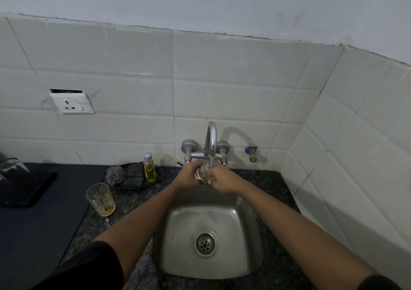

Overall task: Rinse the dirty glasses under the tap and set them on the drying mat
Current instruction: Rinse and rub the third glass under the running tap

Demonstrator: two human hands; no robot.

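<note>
Black sleeves (89, 265) at the bottom edge; both forearms reach forward over the sink (208, 240). Drain (205, 243) sits mid-basin. Above the sink's far edge, left hand (189, 175) wraps its fingers round a clear glass (203, 173); right hand (222, 181) curls round the same glass from the other side. Glass is held under the tap (211, 138), water stream falling onto it. Its tilt cannot be told behind the fingers. Left of the sink on the dark counter (124, 203): a second glass (101, 199), upright, amber residue at its bottom. Behind that, left of the tap: tray (133, 186) with steel scrubber (114, 174), dark sponge (135, 173) and yellow soap bottle (149, 168). Further left of the sink, a dark mat (33, 234). Wall socket (72, 104) up left of the tap.
</note>
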